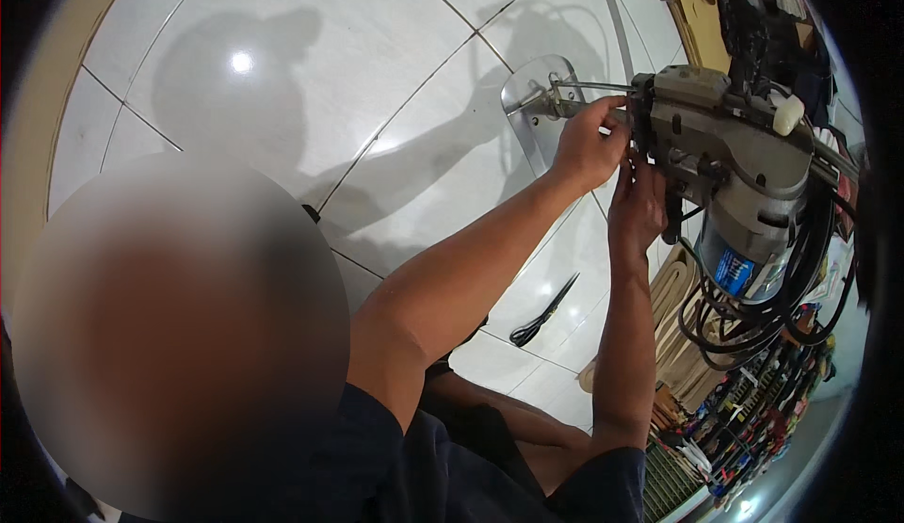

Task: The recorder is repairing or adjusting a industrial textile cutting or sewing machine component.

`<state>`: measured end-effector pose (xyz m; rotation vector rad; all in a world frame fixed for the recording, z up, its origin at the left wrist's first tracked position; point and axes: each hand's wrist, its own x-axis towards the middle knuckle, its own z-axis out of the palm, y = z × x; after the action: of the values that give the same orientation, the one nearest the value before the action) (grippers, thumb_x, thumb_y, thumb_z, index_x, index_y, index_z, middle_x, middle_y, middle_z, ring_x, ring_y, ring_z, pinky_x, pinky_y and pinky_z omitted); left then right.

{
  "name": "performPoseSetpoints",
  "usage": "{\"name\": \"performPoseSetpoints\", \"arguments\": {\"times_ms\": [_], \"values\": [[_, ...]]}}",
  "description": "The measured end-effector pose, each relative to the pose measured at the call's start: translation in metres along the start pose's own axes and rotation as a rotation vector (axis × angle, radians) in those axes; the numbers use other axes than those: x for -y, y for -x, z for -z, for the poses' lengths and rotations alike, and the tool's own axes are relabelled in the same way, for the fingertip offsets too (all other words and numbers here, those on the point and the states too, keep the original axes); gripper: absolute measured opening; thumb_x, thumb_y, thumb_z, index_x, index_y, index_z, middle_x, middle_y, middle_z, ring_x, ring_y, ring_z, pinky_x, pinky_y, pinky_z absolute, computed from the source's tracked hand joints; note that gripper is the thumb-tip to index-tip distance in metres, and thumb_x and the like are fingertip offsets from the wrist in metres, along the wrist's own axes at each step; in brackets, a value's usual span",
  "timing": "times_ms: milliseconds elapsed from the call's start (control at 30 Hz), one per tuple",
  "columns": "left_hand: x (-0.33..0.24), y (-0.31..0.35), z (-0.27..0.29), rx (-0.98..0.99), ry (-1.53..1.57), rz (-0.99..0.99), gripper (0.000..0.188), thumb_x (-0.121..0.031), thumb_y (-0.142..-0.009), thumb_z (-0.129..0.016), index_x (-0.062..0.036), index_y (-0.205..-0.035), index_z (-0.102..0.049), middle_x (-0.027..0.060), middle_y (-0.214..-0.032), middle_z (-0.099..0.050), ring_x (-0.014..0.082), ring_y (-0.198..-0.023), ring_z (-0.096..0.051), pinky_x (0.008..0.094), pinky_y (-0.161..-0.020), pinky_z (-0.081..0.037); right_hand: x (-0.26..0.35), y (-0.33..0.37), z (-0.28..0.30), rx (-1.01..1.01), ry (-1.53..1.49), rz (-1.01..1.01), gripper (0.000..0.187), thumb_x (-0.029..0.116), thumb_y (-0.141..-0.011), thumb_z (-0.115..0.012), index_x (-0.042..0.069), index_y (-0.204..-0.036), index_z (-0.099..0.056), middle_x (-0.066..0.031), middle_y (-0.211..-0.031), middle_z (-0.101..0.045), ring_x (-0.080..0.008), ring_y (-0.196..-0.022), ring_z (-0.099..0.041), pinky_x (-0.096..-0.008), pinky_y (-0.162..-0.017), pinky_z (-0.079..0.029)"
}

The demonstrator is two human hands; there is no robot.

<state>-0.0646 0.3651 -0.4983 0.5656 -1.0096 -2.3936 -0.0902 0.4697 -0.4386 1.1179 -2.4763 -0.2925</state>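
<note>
A grey electric cloth cutting machine [725, 137] fills the upper right, with its polished base plate [521, 90] toward the middle of the picture. My left hand [591, 144] is closed at the machine's front, its thumb and forefinger pinched against the part between the motor housing and the base plate. Just below, my right hand [638, 210] reaches up with its fingers together against the machine's underside. Whatever the fingertips of either hand hold is too small or hidden. A black handle [672, 217] hangs right beside my right hand.
Black-handled scissors [544, 312] lie on the white tiles [424, 90] below my hands. Loops of black cable [725, 335] hang under the machine. Brown folded material [673, 297] and a rack crowded with small colourful items [753, 410] stand at the right.
</note>
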Motion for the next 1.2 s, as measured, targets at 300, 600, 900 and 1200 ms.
{"name": "performPoseSetpoints", "arguments": {"times_ms": [300, 600, 900, 1200], "values": [[-0.001, -0.011, -0.002, -0.085, -0.315, -0.118, 0.031, -0.011, -0.090, -0.053, -0.0010, -0.117, -0.062, 0.0129, -0.081, -0.068, 0.0201, -0.068, -0.066, 0.0314, -0.065, -0.050, 0.004, -0.010, -0.003, 0.153, 0.124, -0.057, 0.021, 0.035, -0.094, -0.053, 0.015, -0.093, -0.058, -0.0058, -0.092, -0.063, -0.0260, -0.081, -0.066, -0.0408, -0.060, -0.055], [-0.019, -0.009, -0.011, -0.229, -0.186, 0.002, 0.026, -0.009, -0.082, -0.061, 0.0003, -0.106, -0.063, 0.0176, -0.084, -0.068, 0.0335, -0.081, -0.066, 0.0397, -0.074, -0.050, 0.008, -0.017, 0.004, 0.390, 0.140, -0.177, 0.019, 0.028, -0.088, -0.061, 0.014, -0.100, -0.056, -0.0104, -0.094, -0.064, -0.0336, -0.085, -0.064, -0.0455, -0.067, -0.051], [-0.016, -0.010, -0.013, -0.202, -0.166, 0.055, 0.024, -0.010, -0.081, -0.064, 0.0003, -0.102, -0.058, 0.0158, -0.080, -0.069, 0.0272, -0.074, -0.068, 0.0360, -0.068, -0.051, 0.014, -0.017, 0.010, 0.362, 0.089, -0.193, 0.022, 0.031, -0.092, -0.053, 0.010, -0.096, -0.053, -0.0152, -0.081, -0.067, -0.0348, -0.077, -0.066, -0.0466, -0.064, -0.052], [-0.003, 0.008, -0.022, -0.176, -0.224, 0.084, 0.029, -0.016, -0.076, -0.065, -0.0002, -0.099, -0.059, 0.0160, -0.075, -0.067, 0.0306, -0.072, -0.066, 0.0382, -0.067, -0.051, 0.000, 0.014, 0.043, 0.511, -0.331, -0.324, 0.038, 0.027, -0.091, -0.058, 0.007, -0.122, -0.051, -0.0103, -0.070, -0.061, -0.0286, -0.067, -0.061, -0.0403, -0.066, -0.048]]}}
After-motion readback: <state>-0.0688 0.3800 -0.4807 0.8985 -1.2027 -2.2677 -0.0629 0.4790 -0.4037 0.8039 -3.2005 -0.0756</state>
